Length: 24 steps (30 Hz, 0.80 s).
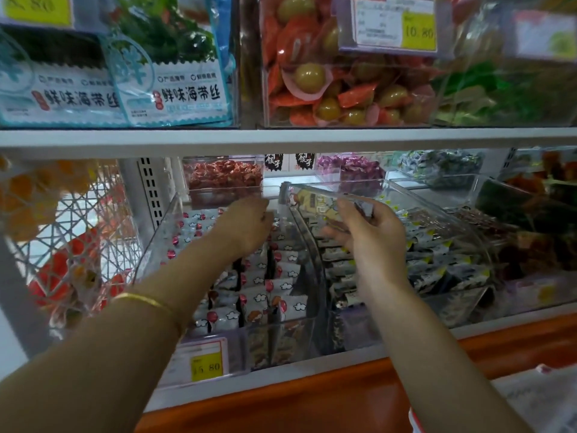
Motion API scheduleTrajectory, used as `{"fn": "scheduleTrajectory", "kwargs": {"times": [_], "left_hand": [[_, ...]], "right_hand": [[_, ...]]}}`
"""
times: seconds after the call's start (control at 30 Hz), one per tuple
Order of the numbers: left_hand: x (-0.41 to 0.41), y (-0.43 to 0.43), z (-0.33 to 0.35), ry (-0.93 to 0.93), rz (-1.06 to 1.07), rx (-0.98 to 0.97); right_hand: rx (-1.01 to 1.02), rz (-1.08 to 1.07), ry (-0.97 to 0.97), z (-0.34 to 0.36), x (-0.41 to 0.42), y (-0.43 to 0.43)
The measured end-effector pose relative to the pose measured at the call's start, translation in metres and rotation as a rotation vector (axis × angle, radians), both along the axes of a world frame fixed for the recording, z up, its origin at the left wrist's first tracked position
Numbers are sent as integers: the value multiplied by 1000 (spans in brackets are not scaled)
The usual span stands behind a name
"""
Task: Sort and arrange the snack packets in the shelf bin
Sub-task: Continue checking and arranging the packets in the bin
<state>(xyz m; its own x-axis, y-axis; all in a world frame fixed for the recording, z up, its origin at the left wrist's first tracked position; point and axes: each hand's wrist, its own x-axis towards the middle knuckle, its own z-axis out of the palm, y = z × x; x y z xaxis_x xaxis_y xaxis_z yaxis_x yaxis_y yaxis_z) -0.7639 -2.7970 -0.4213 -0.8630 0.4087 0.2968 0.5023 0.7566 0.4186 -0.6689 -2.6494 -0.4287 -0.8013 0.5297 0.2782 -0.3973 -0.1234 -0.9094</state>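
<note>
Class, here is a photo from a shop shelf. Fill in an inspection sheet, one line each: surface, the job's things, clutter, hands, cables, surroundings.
Surface: white shelf with an orange front edge, carrying clear bins.
Job's things: left bin holds white packets in rows; right bin holds dark packets; one packet is held above the divide between the bins.
Clutter: nothing seen.
Hands: left hand reaches deep into the left bin, fingers hidden; right hand pinches the raised packet.
Cables: nothing seen.
Surroundings: yellow price tag on the left bin's front; upper shelf with seaweed packs and orange-wrapped sweets.
</note>
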Motion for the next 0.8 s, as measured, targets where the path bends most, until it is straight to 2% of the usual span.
{"fn": "scheduleTrajectory", "kwargs": {"times": [0.1, 0.23, 0.37, 0.63, 0.8], "left_hand": [[-24, 11, -4, -22, -6, -192], [-44, 20, -16, -109, -34, -311], [-58, 20, -34, -89, 19, -486], [-71, 21, -43, -85, 41, -468], [-80, 21, -41, -149, 34, -438]], "right_hand": [[-22, 5, 4, 0, -4, 4], [-54, 5, -9, 1, -5, 8], [-66, -37, -5, 2, -7, 13], [-86, -59, -19, 1, -10, 10], [-127, -48, -22, -1, -11, 8]]}}
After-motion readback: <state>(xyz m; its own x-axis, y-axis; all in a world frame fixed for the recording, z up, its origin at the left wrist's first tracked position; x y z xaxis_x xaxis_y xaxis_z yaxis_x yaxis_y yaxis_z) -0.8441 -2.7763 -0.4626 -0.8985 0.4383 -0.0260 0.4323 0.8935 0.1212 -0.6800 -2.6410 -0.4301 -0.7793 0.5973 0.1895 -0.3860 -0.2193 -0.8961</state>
